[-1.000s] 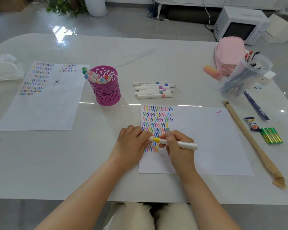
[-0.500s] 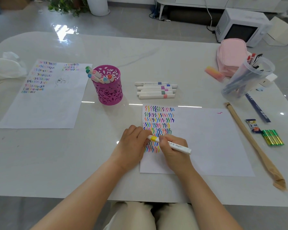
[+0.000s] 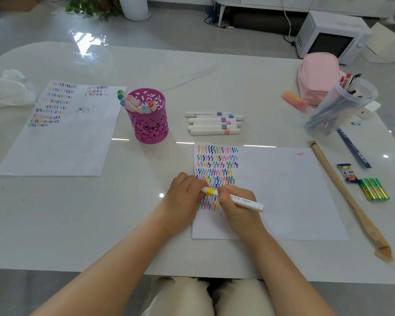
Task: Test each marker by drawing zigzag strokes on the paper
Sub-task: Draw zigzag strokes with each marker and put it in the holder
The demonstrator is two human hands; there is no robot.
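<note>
White marker (image 3: 244, 201) with a yellow band, held at both ends. I see it low over the left part of the paper (image 3: 283, 190), crossing the zigzag strokes (image 3: 217, 165), its far end slanting down to the right.

Right grip (image 3: 240, 209): fingers curled round the marker barrel just right of the yellow band, clamped on it, heel of the hand on the paper. Left grip (image 3: 183, 197): fingers curled onto the marker's left end beside the band, clamped there too, with the hand resting at the paper's left edge. I can't tell if the cap is on or off; the tip is hidden by the fingers.

The strokes fill the paper's upper-left corner in many-coloured rows; the lowest rows are partly under the hands. There is one small pink mark near the paper's top right corner.

On the surface (image 3: 192, 76), a row of six white markers (image 3: 214, 123) lies just beyond the paper. The pink cut-out holder (image 3: 148, 124) stands upright left of them with capped markers inside. A second sheet (image 3: 59, 137) with strokes lies far left. On the right are a pink pouch (image 3: 317, 76), a tilted clear cup (image 3: 338, 106) of pens, a long brown paper-wrapped stick (image 3: 342, 195) and green batteries (image 3: 374, 189).
</note>
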